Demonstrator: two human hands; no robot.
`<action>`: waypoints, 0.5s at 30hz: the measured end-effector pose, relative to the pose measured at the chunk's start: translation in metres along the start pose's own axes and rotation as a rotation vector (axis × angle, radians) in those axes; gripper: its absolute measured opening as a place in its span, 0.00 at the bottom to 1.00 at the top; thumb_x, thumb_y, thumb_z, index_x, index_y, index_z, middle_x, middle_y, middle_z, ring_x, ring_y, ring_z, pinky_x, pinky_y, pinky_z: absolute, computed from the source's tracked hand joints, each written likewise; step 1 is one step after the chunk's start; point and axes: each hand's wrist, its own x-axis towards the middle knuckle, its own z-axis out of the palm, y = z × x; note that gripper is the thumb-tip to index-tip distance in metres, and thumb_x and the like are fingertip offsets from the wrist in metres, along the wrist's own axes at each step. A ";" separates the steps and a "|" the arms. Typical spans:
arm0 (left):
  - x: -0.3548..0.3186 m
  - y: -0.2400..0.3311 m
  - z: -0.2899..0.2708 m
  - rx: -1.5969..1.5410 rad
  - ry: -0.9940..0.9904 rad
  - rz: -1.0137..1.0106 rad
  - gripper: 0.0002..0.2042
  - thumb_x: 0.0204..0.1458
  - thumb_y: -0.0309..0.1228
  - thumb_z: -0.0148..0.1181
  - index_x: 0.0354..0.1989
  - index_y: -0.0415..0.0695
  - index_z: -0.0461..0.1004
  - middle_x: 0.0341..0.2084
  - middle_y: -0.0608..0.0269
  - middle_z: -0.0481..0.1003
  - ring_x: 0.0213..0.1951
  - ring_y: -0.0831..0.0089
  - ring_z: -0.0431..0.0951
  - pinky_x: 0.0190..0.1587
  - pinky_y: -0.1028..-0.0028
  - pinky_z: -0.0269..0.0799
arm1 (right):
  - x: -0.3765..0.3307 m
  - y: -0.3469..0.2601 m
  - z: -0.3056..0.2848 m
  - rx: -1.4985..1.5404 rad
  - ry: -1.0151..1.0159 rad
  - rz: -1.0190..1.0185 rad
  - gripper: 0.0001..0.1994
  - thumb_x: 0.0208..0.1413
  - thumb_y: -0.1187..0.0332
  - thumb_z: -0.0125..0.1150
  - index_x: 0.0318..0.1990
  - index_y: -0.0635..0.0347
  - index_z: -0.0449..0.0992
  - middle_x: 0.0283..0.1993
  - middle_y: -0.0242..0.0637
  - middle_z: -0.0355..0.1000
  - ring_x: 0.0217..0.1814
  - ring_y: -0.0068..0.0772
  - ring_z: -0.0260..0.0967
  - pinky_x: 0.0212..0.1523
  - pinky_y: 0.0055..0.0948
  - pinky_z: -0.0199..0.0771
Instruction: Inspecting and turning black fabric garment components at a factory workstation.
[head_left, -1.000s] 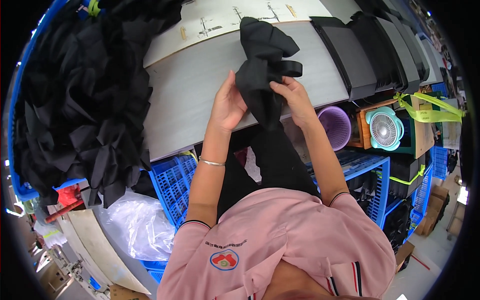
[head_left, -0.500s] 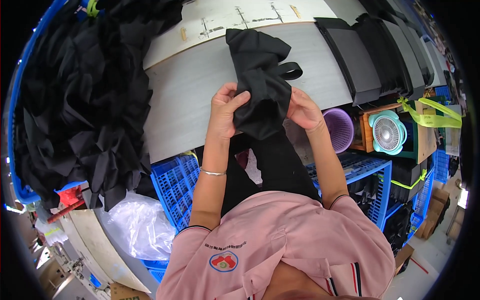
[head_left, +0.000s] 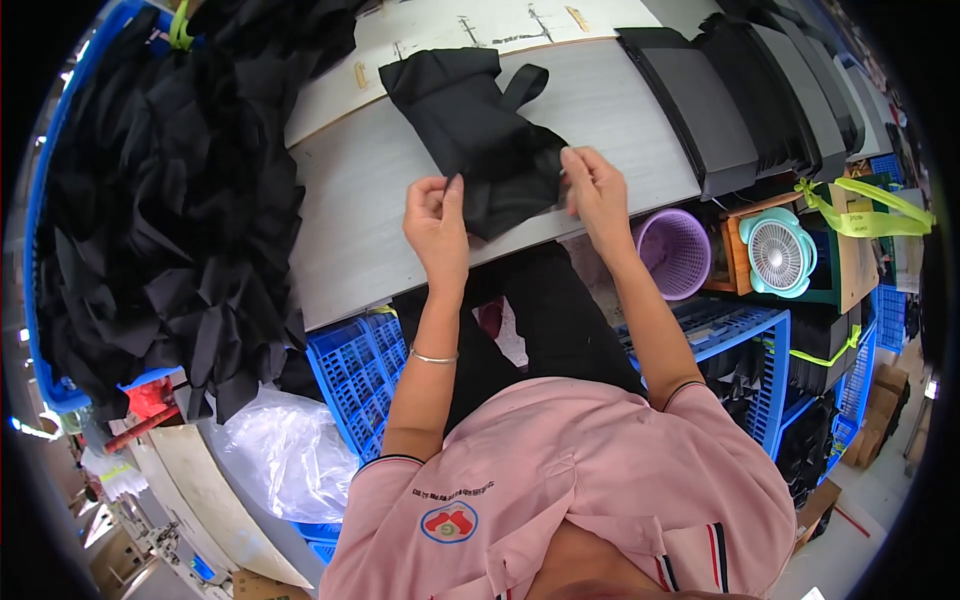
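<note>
A black fabric bag [head_left: 475, 125] with a strap loop [head_left: 525, 87] on its right side lies slanted on the grey tabletop [head_left: 350, 215]. My left hand [head_left: 437, 215] pinches its near left edge between thumb and fingers. At the near right edge, my right hand [head_left: 597, 195] is closed with thumb and fingertips on the cloth. The near part of the bag is creased and stretched between both hands. What lies inside or under it is hidden.
A blue crate [head_left: 38, 290] heaped with black fabric pieces [head_left: 170, 210] stands at left. Stacked black and grey panels [head_left: 690, 110] sit at right, above a purple basket [head_left: 675, 255] and a turquoise fan [head_left: 779, 253]. A clear plastic bag [head_left: 285, 445] lies lower left.
The bag has moved farther onto the table, its far end swinging left and its loop now pointing away from me. My right hand has moved away from my body; my left has shifted slightly left.
</note>
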 end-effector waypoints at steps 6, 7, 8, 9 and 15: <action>-0.012 0.001 -0.005 0.005 -0.200 0.085 0.22 0.52 0.23 0.66 0.55 0.39 0.67 0.28 0.69 0.74 0.28 0.84 0.71 0.31 0.83 0.67 | -0.016 -0.005 0.012 0.173 -0.223 0.026 0.10 0.58 0.64 0.66 0.37 0.59 0.71 0.27 0.28 0.70 0.27 0.19 0.70 0.31 0.18 0.68; -0.014 0.002 -0.007 0.072 -0.269 0.175 0.26 0.51 0.22 0.67 0.59 0.39 0.65 0.30 0.67 0.76 0.31 0.82 0.73 0.34 0.82 0.69 | -0.015 -0.004 0.013 0.175 -0.222 0.025 0.10 0.58 0.64 0.66 0.37 0.59 0.71 0.27 0.28 0.70 0.27 0.19 0.70 0.31 0.18 0.68; -0.015 0.003 -0.009 0.074 -0.270 0.177 0.26 0.51 0.22 0.67 0.59 0.39 0.65 0.30 0.67 0.76 0.31 0.82 0.73 0.34 0.82 0.69 | -0.012 -0.004 0.014 0.188 -0.254 0.043 0.11 0.57 0.64 0.67 0.37 0.58 0.71 0.27 0.28 0.70 0.26 0.19 0.69 0.29 0.18 0.68; -0.014 0.005 -0.011 0.093 -0.279 0.143 0.28 0.49 0.20 0.66 0.60 0.38 0.64 0.32 0.65 0.77 0.33 0.81 0.74 0.36 0.81 0.70 | -0.009 -0.005 0.015 0.200 -0.288 0.060 0.13 0.55 0.63 0.69 0.37 0.58 0.71 0.27 0.28 0.70 0.26 0.18 0.68 0.28 0.19 0.67; -0.007 0.009 -0.015 0.125 -0.131 0.158 0.28 0.49 0.17 0.64 0.60 0.38 0.64 0.35 0.66 0.74 0.33 0.81 0.74 0.37 0.81 0.70 | 0.000 -0.008 0.026 0.142 -0.336 0.109 0.13 0.54 0.65 0.70 0.27 0.55 0.68 0.19 0.23 0.67 0.20 0.17 0.60 0.22 0.24 0.60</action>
